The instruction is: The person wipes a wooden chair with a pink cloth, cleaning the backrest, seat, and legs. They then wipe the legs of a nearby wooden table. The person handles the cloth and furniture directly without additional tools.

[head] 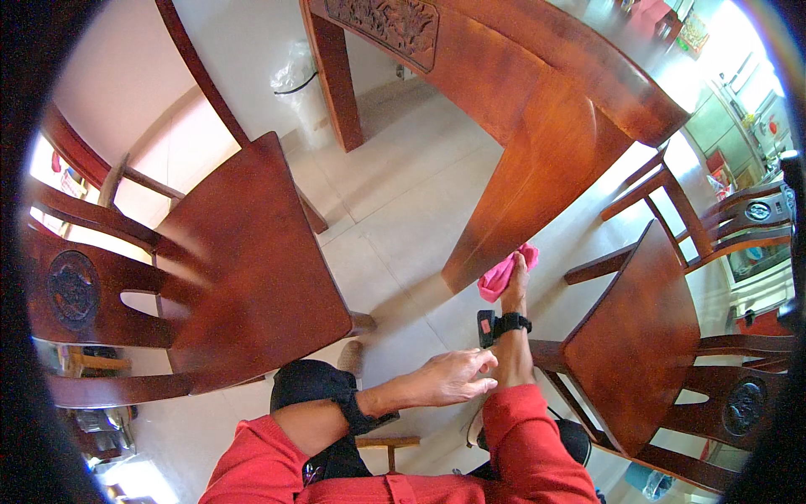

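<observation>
My right hand point(517, 280) grips a bunched pink cloth point(496, 282) at the lower end of a thick, reddish-brown wooden table leg point(535, 164). The cloth appears to touch the leg's side, though the hand partly hides the contact. Across the front of my body reaches my left hand point(448, 378), empty, its fingers loosely bent and apart beside my right forearm. Dark straps circle both wrists, and the right one carries a small black device point(486, 329). Above the leg, the table's apron bears a carved panel point(387, 28).
Wooden chairs flank me: one seat point(252, 271) at left, another point(636, 340) at right, both with carved backs. A further chair point(677, 201) stands beyond. Against the wall is a lined waste bin point(308, 107). Pale tiles point(371, 252) cover the floor.
</observation>
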Demonstrator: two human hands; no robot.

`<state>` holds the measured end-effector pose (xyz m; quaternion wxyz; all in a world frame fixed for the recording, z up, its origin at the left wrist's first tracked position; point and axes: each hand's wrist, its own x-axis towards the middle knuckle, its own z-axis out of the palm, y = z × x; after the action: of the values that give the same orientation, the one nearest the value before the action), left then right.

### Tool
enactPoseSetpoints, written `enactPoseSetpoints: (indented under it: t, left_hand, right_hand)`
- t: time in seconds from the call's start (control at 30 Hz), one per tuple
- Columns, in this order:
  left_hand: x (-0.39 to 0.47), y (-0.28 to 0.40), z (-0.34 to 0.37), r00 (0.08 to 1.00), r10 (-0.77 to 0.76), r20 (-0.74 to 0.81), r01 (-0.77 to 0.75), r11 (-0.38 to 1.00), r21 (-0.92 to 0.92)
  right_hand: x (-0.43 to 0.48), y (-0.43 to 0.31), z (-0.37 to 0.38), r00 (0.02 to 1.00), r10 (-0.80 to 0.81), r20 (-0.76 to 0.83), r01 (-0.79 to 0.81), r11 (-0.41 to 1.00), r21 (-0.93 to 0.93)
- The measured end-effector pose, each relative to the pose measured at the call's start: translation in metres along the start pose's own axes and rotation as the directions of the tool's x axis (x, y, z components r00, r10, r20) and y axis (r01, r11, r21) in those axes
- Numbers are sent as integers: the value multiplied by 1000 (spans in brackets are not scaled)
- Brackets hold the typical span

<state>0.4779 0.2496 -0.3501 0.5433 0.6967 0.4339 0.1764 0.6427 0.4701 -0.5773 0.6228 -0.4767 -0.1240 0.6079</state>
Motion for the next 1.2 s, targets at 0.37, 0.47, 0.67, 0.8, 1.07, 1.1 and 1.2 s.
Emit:
enactPoseSetpoints:
  t: [0.37, 0.47, 0.67, 0.8, 1.07, 1.1, 1.2]
  left_hand:
    - [16, 3, 5, 996, 88, -17, -89, 989, -121]
    - [14, 3, -6, 998, 59, 38, -62, 996, 61]
    - [3, 4, -13, 999, 52, 17, -52, 998, -19]
    - [4, 2, -8, 997, 67, -42, -69, 996, -55]
    - [10, -2, -1, 996, 73, -47, -75, 996, -49]
    - [11, -3, -1, 997, 65, -30, -67, 997, -45]
    - [10, -4, 0, 998, 47, -39, -47, 999, -6]
  right_hand:
    - [-182, -174, 166, 783, -605, -146, 611, 791, -2]
    - [-191, -174, 168, 584, -808, -80, 763, 581, -283]
    - [-129, -90, 103, 468, -883, 38, 749, 374, -547]
    - [-80, -6, 42, 710, -704, -25, 605, 628, -489]
    - [-47, 77, -18, 966, -58, -250, 4, 977, -211]
    - [-48, 74, -15, 965, -23, -262, -9, 993, -119]
    - [-58, 50, 8, 948, 64, -313, -48, 997, 60]
